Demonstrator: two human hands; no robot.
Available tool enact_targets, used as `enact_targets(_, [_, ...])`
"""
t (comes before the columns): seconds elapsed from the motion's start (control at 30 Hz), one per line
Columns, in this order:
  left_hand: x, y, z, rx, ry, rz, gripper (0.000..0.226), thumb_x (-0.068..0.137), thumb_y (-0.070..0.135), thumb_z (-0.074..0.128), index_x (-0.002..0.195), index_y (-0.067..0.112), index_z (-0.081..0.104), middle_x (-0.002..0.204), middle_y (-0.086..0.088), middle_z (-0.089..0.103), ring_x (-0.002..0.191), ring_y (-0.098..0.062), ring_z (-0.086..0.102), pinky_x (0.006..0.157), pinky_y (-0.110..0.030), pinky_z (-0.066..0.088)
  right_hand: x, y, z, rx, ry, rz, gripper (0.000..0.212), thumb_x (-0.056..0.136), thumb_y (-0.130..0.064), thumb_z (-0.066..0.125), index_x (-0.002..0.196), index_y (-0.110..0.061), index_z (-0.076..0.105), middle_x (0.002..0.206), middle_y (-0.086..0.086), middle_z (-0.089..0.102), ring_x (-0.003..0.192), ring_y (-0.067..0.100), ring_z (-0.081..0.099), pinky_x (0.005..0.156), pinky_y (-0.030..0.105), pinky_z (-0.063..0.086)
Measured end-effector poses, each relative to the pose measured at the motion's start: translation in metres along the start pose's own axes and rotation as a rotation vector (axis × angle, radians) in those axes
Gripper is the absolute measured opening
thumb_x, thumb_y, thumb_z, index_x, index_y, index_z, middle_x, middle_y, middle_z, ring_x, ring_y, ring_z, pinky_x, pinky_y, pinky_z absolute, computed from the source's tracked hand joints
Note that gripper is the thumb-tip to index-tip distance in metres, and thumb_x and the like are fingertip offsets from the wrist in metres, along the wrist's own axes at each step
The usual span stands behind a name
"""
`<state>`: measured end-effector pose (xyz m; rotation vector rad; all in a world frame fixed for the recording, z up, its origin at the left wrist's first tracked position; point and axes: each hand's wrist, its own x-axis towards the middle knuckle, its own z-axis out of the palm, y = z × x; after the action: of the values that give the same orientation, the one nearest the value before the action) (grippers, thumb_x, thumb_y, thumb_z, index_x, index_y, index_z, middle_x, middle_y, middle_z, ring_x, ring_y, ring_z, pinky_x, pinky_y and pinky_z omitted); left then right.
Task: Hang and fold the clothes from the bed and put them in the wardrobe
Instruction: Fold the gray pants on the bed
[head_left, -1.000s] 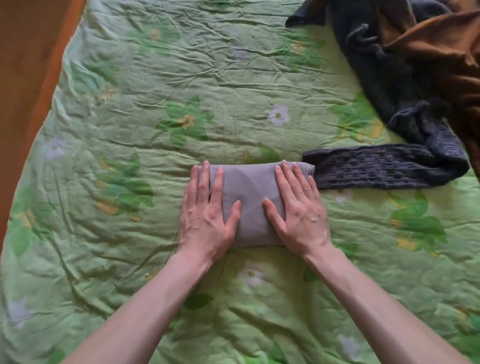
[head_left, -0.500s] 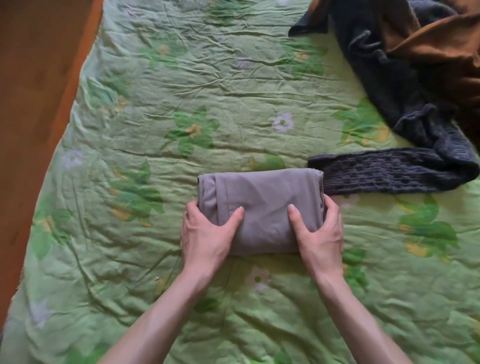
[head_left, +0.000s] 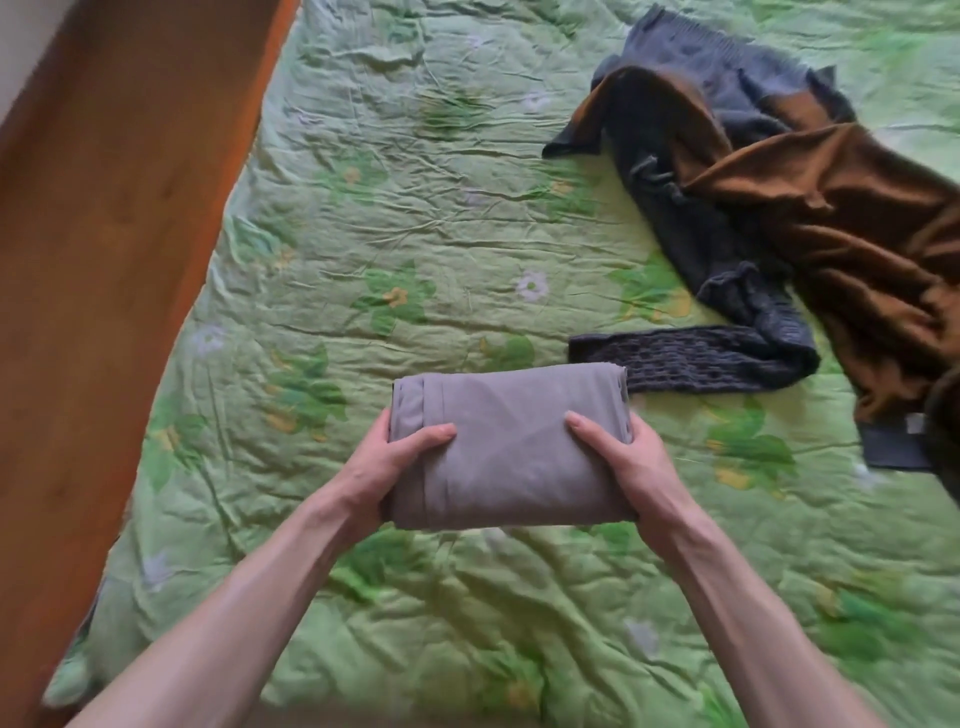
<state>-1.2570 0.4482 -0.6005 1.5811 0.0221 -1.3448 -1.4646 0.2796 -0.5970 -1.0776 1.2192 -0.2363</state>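
A folded grey garment (head_left: 511, 447) is lifted off the green flowered bed cover (head_left: 415, 234), held level between both hands. My left hand (head_left: 387, 465) grips its left end, thumb on top and fingers underneath. My right hand (head_left: 631, 465) grips its right end the same way. On the bed at the upper right lies a dark grey knitted garment (head_left: 727, 291), one sleeve stretched out just beyond the folded piece. A brown garment (head_left: 841, 218) lies crumpled over it.
A wooden board of the bed frame (head_left: 104, 234) runs along the left side. A wide stretch of wrinkled green bed cover lies between the board and the pile of clothes.
My hands went from pressing flat on the grey garment to gripping its two ends, then raised it off the bed toward me. The view pulled back, showing more of the clothes pile.
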Motion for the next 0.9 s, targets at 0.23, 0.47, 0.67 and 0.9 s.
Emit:
enact_targets(0.23, [-0.135,0.077,0.037,-0.03,-0.173,0.008,0.065,0.08,0.02,0.088,0.138,0.017,0.06,0.121,-0.008,0.077,0.106,-0.02,0.076,0.076,-0.03,0.062,-0.15,-0.089,-0.027,0.131,0.087,0.002,0.042,0.079,-0.027,0.084,0.113,-0.007,0.071,0.1,0.006,0.08,0.087,0.016,0.076,0.07,0.025,0.059])
enact_targets(0.47, [-0.254,0.144,0.066,-0.045,-0.375,-0.064,0.059,0.074,0.016,0.084,0.131,0.011,0.069,0.125,-0.019,0.074,0.104,-0.03,0.076,0.081,-0.04,0.065,-0.305,-0.158,-0.056,0.225,0.209,-0.075,0.068,0.064,-0.04,0.095,0.12,-0.011,0.069,0.107,0.007,0.079,0.099,0.024,0.076,0.077,0.031,0.061])
enact_targets(0.67, [-0.312,0.179,0.103,0.04,-0.617,-0.061,0.059,0.07,0.0,0.079,0.127,0.0,0.069,0.119,-0.028,0.073,0.09,-0.035,0.077,0.073,-0.043,0.066,-0.398,-0.188,-0.079,0.281,0.363,-0.227,0.05,0.071,-0.032,0.085,0.116,-0.013,0.071,0.104,0.007,0.08,0.096,0.024,0.077,0.082,0.035,0.06])
enact_targets(0.9, [-0.349,0.2,0.151,0.127,-0.854,-0.083,0.099,0.03,0.012,0.106,0.121,-0.004,0.073,0.109,-0.028,0.075,0.085,-0.036,0.078,0.066,-0.043,0.064,-0.473,-0.187,-0.107,0.39,0.507,-0.272,0.042,0.082,-0.032,0.083,0.118,-0.014,0.072,0.107,0.008,0.079,0.1,0.026,0.076,0.091,0.042,0.058])
